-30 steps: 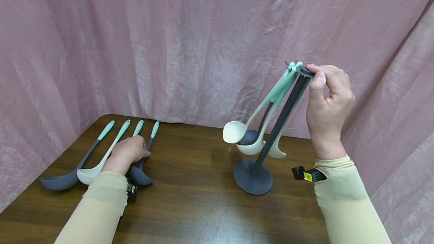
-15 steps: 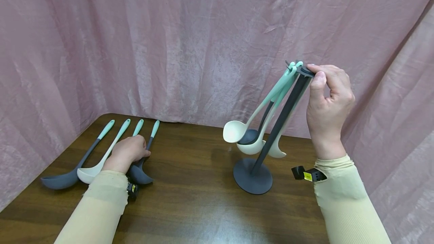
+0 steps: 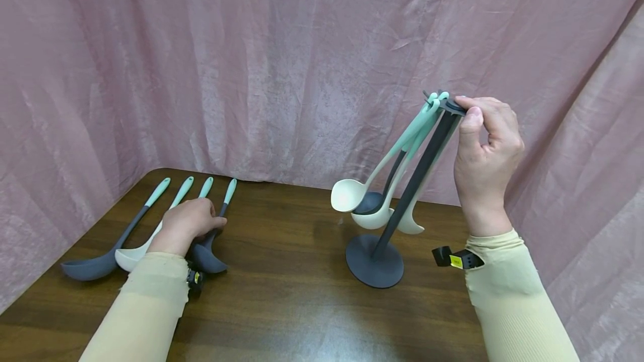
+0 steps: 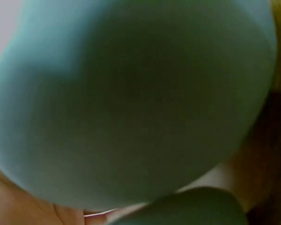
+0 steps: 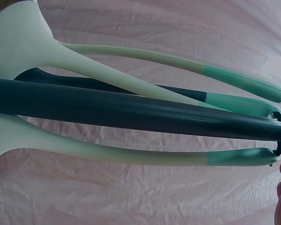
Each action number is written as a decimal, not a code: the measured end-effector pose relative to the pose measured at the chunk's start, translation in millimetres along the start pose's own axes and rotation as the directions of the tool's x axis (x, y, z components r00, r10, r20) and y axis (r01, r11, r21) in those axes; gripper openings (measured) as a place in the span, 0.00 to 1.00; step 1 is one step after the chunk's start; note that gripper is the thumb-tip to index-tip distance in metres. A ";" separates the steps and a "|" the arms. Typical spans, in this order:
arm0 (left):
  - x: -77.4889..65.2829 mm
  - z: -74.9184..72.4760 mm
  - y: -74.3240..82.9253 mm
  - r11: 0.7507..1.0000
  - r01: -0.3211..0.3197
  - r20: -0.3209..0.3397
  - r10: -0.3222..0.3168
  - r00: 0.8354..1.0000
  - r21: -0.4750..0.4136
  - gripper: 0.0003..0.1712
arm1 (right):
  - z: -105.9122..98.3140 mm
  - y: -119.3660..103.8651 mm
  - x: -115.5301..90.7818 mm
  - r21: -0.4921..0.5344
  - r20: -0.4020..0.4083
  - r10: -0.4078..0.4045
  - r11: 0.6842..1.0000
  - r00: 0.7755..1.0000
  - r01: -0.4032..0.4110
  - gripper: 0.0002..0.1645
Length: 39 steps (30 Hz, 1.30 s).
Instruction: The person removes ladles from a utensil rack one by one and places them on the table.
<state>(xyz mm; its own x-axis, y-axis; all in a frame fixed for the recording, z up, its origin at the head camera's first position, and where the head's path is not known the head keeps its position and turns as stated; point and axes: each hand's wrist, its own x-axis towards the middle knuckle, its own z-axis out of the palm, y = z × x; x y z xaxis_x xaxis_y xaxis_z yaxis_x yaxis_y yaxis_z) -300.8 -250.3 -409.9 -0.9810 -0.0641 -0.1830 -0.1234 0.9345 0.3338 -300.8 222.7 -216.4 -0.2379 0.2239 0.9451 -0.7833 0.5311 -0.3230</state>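
My right hand (image 3: pixel 488 155) pinches the top of a dark grey utensil stand (image 3: pixel 417 183), which leans right with its round base on the table. Several mint-handled utensils hang from its hooks, among them a white square-edged spoon (image 3: pixel 348 195) and a white ladle (image 3: pixel 373 219). At the left, my left hand (image 3: pixel 186 222) lies over two utensils, a mint handle (image 3: pixel 206 187) and a dark-headed one (image 3: pixel 208 258). Its thumb reaches the dark one's shaft; the fingertips are hidden, so their grip is unclear. A blurred rounded utensil head (image 4: pixel 131 117) fills the left wrist view.
A dark grey ladle (image 3: pixel 93 268) and a white ladle (image 3: pixel 131 258) lie side by side left of my left hand. The wooden table (image 3: pixel 282 261) ends at a pink curtain (image 3: pixel 302 71) behind and at both sides.
My left hand has shifted slightly up along the handles, and its thumb sits a little higher. The lying utensils keep their places; my right hand and the stand have hardly moved.
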 end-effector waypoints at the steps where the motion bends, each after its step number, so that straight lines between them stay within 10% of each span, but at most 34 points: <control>1: -0.7 -1.6 0.4 1.000 0.001 -0.007 -0.001 1.000 0.004 0.24 | -0.1 0.8 0.1 0.001 0.000 0.000 1.000 1.000 0.000 0.23; 22: -32.9 -32.7 42.1 0.996 -0.076 -0.226 0.087 0.970 0.054 0.31 | -2.3 -8.7 0.8 0.009 0.003 -0.007 1.000 1.000 0.006 0.22; 39: -57.0 -41.9 109.6 0.959 -0.277 -0.346 0.278 0.896 0.055 0.29 | 2.6 10.7 -2.7 -0.017 0.009 -0.027 0.999 1.000 0.027 0.23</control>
<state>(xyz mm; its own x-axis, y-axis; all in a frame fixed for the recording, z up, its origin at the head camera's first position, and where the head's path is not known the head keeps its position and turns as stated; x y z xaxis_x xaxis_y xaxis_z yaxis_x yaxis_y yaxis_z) -264.7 -158.8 -324.1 -0.9651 0.0810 0.2492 0.1611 0.9334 0.3205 -310.0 225.6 -222.3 -0.2214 0.2024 0.9539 -0.7798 0.5507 -0.2978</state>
